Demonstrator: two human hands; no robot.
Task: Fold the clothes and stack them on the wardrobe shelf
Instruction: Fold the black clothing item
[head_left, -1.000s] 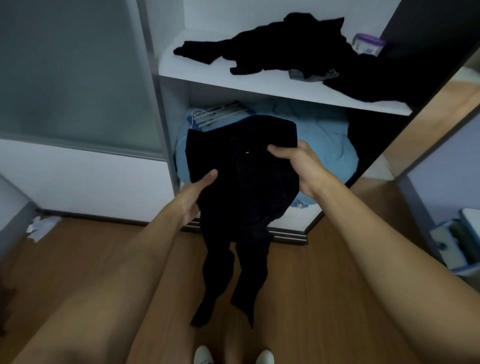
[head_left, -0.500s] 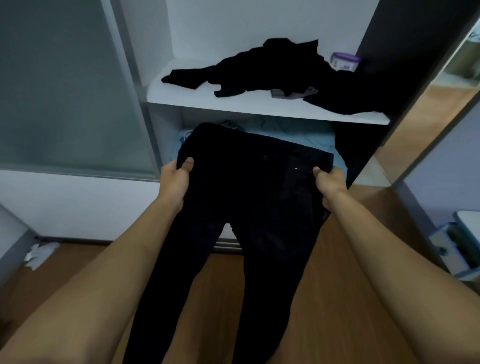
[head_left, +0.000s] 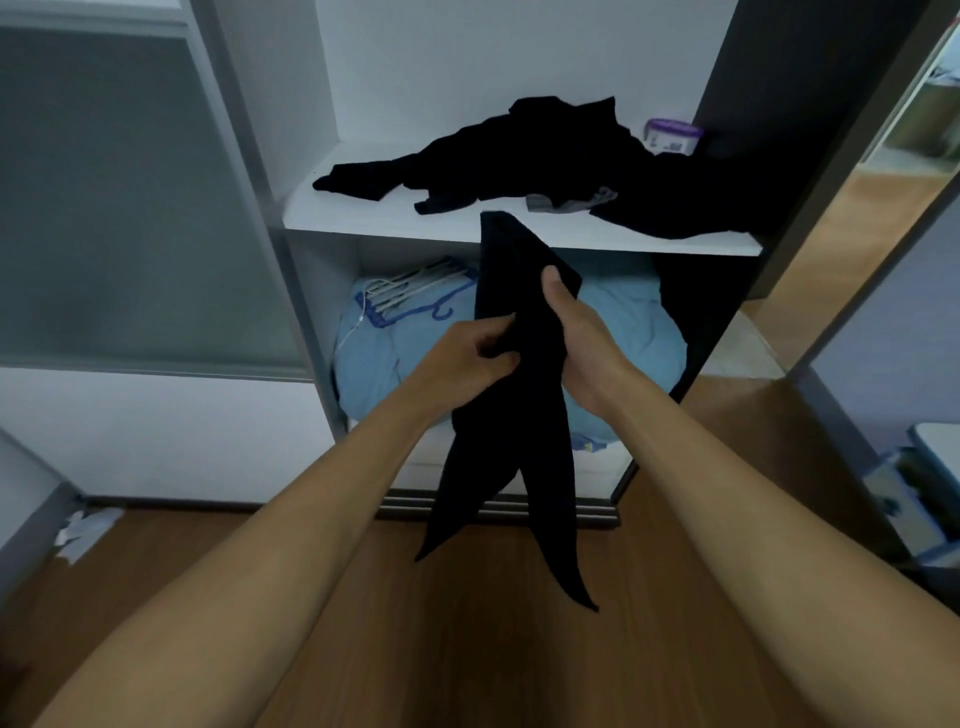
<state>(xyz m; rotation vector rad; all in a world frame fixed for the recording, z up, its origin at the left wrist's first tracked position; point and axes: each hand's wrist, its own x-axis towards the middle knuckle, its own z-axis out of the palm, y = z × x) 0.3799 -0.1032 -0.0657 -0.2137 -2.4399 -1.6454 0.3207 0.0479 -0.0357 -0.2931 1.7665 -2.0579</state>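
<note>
The black trousers (head_left: 511, 426) hang in the air in front of the open wardrobe, folded lengthwise into a narrow strip. Their top edge reaches the level of the white shelf (head_left: 363, 214) and two leg ends dangle above the wooden floor (head_left: 467, 649). Both hands hold them. The left hand (head_left: 470, 353) pinches the cloth between thumb and curled fingers, and the right hand (head_left: 579, 332) clasps it from the other side, thumb on top.

One loose heap of dark clothes (head_left: 519, 150) covers much of the shelf behind, with a grey piece (head_left: 569, 202) at its front edge. How many garments are in it cannot be told. One purple-lidded container (head_left: 672, 136) stands at the back right. Below the shelf lies pale blue bedding (head_left: 628, 322) with a bundle of hangers (head_left: 410, 291) on it. One white scrap (head_left: 85, 530) lies on the floor at the left.
</note>
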